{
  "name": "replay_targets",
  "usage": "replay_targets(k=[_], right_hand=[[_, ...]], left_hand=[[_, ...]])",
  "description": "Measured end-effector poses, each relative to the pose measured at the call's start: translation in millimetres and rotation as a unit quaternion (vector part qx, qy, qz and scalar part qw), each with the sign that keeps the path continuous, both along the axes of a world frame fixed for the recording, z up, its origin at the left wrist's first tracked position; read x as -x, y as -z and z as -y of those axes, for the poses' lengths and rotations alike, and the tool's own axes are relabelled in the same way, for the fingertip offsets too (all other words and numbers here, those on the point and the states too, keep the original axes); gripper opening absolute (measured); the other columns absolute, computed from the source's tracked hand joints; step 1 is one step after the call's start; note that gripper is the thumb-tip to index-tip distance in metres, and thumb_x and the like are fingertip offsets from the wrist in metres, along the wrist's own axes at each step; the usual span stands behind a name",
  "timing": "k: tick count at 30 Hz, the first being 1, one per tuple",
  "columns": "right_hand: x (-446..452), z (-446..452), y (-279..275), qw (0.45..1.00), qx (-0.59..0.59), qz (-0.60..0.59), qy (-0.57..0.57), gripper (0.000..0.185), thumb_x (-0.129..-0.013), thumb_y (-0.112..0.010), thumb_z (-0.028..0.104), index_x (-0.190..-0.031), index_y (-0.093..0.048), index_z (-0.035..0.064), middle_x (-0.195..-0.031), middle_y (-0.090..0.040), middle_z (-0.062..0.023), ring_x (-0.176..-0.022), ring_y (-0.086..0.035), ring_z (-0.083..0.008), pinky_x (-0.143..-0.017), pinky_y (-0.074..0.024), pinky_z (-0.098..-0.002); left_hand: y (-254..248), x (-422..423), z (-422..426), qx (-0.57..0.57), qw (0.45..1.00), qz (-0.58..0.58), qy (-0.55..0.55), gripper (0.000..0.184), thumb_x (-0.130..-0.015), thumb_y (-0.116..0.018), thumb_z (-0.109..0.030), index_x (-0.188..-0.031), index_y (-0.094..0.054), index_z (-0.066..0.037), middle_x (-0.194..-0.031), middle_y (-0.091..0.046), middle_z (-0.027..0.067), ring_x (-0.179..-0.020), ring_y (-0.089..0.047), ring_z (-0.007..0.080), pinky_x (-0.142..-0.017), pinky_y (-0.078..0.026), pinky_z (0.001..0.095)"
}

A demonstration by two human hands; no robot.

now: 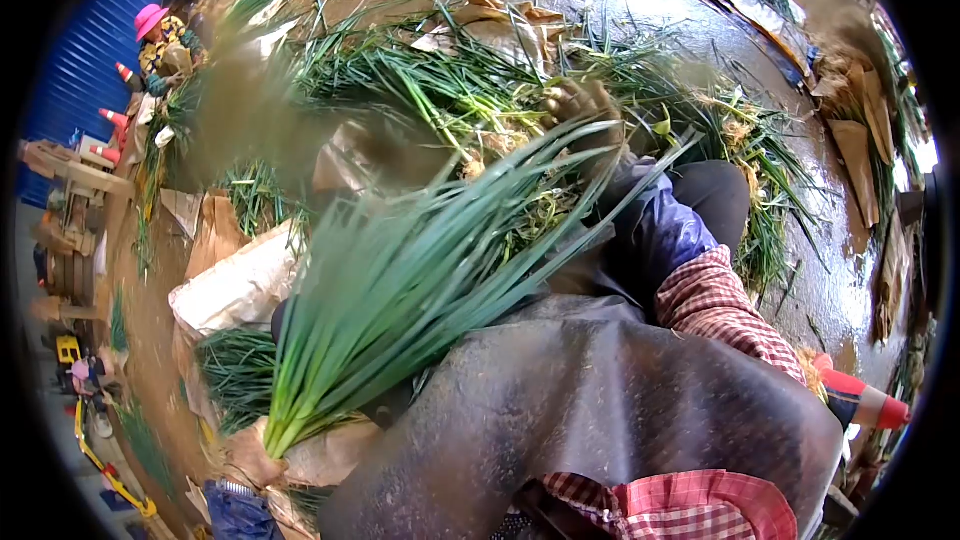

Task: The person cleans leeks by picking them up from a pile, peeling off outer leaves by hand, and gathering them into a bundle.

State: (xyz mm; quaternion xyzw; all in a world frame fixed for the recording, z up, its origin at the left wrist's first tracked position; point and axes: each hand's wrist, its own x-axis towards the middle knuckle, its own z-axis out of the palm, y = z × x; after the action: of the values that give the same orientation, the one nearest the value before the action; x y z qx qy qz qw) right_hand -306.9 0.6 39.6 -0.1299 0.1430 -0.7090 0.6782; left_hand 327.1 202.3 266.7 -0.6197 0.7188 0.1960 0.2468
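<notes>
A large bunch of green onions (380, 270) fans across my lap, leaves pointing up and to the right. My left hand (258, 455), in a dirty tan glove with a blue cuff, is closed around its pale base; wrapping beside it partly hides the fingers. My right arm reaches forward in a checked sleeve and purple cuff. At its end my right hand (585, 105), in a muddy glove, has curled fingers at the pile of loose green onions (410, 75), close to yellowish roots. Whatever lies inside those fingers is hidden.
A dark, wet apron (590, 410) covers my lap. To the left lie a white sack (240, 280) and another onion bundle (240, 370). A traffic cone (870, 400) lies at the right. Another person in a pink hat (150, 22) sits at far left. The floor (800, 310) is wet.
</notes>
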Motion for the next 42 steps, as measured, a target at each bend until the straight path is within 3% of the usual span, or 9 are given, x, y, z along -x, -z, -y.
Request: replay_targets(k=[5,10,15,17,19,26,30,34,42], right_hand=[[10,4,-3,0.981,-0.156,-0.079,0.082,0.03,-0.095,-0.047,0.032,-0.096,-0.061,0.0052,-0.066,-0.052,0.0015,-0.04,-0.039,-0.01,-0.034,-0.034,-0.0226],[8,14,5,0.941,-0.192,-0.209,0.186,0.024,-0.093,-0.048,0.021,-0.093,-0.064,0.0039,-0.075,-0.063,-0.0047,-0.063,-0.056,-0.0157,-0.052,-0.0434,-0.0288],[72,8,19,0.366,-0.083,-0.891,0.256,0.016,-0.078,-0.06,0.015,-0.092,-0.067,0.0125,-0.085,-0.066,-0.0116,-0.078,-0.064,-0.0304,-0.065,-0.0514,-0.0383],[91,2,12,0.702,-0.302,-0.59,0.261,0.015,-0.08,-0.065,0.024,-0.082,-0.064,0.0098,-0.07,-0.059,-0.0061,-0.063,-0.057,-0.0236,-0.054,-0.0452,-0.0347],[135,12,58,0.827,-0.36,-0.271,0.337,0.026,-0.083,-0.066,0.032,-0.079,-0.064,0.0066,-0.063,-0.052,-0.0022,-0.054,-0.048,-0.0164,-0.047,-0.0372,-0.0308],[188,16,104,0.822,-0.256,-0.495,0.113,0.032,-0.091,-0.052,0.029,-0.111,-0.064,0.0079,-0.066,-0.046,0.0017,-0.058,-0.037,-0.0117,-0.058,-0.0334,-0.025],[145,3,76,0.83,-0.328,-0.436,0.119,0.018,-0.09,-0.054,0.033,-0.08,-0.059,0.0184,-0.066,-0.059,0.0005,-0.051,-0.042,-0.0071,-0.048,-0.031,-0.0221],[91,-14,36,0.779,-0.345,-0.518,0.079,0.029,-0.087,-0.056,0.033,-0.066,-0.055,0.0132,-0.048,-0.05,0.0,-0.035,-0.035,-0.0094,-0.035,-0.0265,-0.0227],[91,-13,47,0.714,-0.34,-0.607,-0.083,0.024,-0.085,-0.056,0.035,-0.072,-0.056,0.014,-0.056,-0.059,-0.0044,-0.036,-0.042,-0.0121,-0.033,-0.0299,-0.0243]], left_hand=[[10,-34,-19,0.101,0.995,-0.024,0.007,0.037,-0.063,-0.069,-0.018,-0.096,-0.056,-0.01,-0.076,-0.062,0.0191,-0.075,-0.06,0.0407,-0.066,-0.048,0.0464],[-4,-2,-18,0.122,0.991,0.058,-0.005,0.035,-0.064,-0.068,-0.017,-0.096,-0.056,-0.011,-0.079,-0.063,0.018,-0.076,-0.061,0.0396,-0.067,-0.048,0.0465],[-6,8,-13,0.153,0.985,0.076,0.018,0.033,-0.066,-0.066,-0.017,-0.097,-0.057,-0.011,-0.079,-0.063,0.0172,-0.076,-0.061,0.0389,-0.066,-0.047,0.0463],[-20,14,-9,0.152,0.982,0.11,0.017,0.032,-0.067,-0.066,-0.016,-0.097,-0.057,-0.01,-0.081,-0.063,0.0171,-0.078,-0.062,0.0369,-0.067,-0.048,0.0455],[-37,4,-10,0.182,0.969,0.164,0.022,0.039,-0.068,-0.066,-0.02,-0.104,-0.056,-0.009,-0.09,-0.063,0.0177,-0.082,-0.062,0.0364,-0.071,-0.049,0.0447],[-114,-89,8,0.408,0.898,0.135,0.088,0.031,-0.075,-0.064,-0.018,-0.103,-0.059,-0.008,-0.09,-0.065,0.0171,-0.086,-0.063,0.0336,-0.075,-0.049,0.0416],[-119,-182,-10,0.489,0.847,0.189,-0.09,0.037,-0.072,-0.061,-0.019,-0.108,-0.06,-0.009,-0.092,-0.065,0.0182,-0.086,-0.062,0.0336,-0.074,-0.049,0.0401],[-23,-272,-36,0.39,0.827,-0.144,-0.378,0.035,-0.069,-0.064,-0.013,-0.103,-0.062,-0.006,-0.081,-0.064,0.0148,-0.076,-0.063,0.0284,-0.068,-0.051,0.0372],[196,-112,-39,0.139,0.388,-0.68,-0.606,0.037,-0.08,-0.06,-0.013,-0.11,-0.056,0.009,-0.108,-0.06,0.026,-0.088,-0.064,0.0262,-0.076,-0.057,0.0315]])
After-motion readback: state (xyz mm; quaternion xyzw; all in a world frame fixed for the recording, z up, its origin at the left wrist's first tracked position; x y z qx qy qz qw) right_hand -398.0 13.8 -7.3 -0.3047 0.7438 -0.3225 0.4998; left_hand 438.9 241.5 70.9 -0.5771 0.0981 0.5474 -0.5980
